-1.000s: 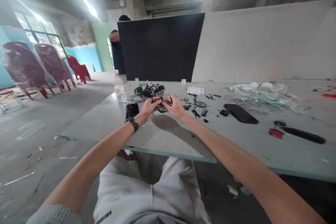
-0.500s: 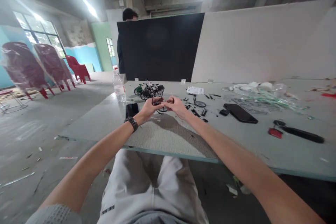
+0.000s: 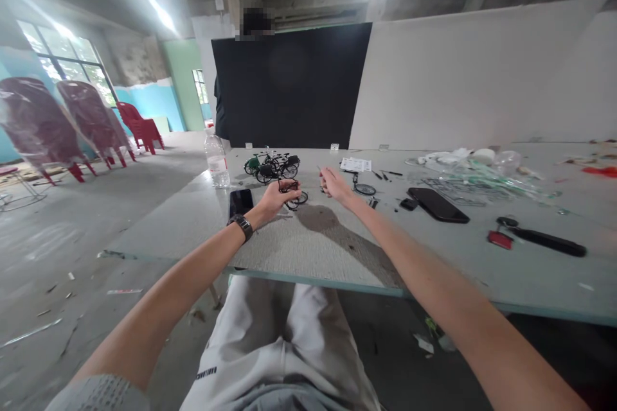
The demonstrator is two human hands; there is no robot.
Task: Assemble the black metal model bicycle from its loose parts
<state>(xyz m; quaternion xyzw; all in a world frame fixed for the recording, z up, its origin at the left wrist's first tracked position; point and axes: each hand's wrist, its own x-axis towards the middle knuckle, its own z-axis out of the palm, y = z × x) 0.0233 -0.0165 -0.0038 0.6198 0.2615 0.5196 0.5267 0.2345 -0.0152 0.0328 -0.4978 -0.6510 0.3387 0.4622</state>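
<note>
- We sit at a long grey table (image 3: 159, 231) in a bare concrete hall, our light shorts (image 3: 270, 340) showing below its front edge.
- Ahead stand a white partition (image 3: 482, 77) and a black panel (image 3: 289, 90), with a person in dark clothes (image 3: 220, 103) partly hidden behind the panel's left edge.
- Off to our left are two plastic-wrapped stacks of dark red chairs (image 3: 38, 122) and a red plastic chair (image 3: 137, 125).
- On the table lie a black smartphone (image 3: 438, 205), a second phone (image 3: 240, 203), a water bottle (image 3: 216, 160) and a black-handled tool (image 3: 547, 241).
- Two assembled miniature bicycles (image 3: 272, 167) stand just beyond our hands.
- Our left hand (image 3: 277, 200), a black watch (image 3: 241, 226) on its wrist, is curled closed around the black bicycle-model part (image 3: 295, 199), which has a spoked wheel and sits low over the tabletop.
- Our right hand (image 3: 335, 184) is apart from it, fingers loosely curved; we cannot tell whether it holds anything.
- A tiny spoked wheel (image 3: 365, 189) lies just beyond the right hand.
</note>
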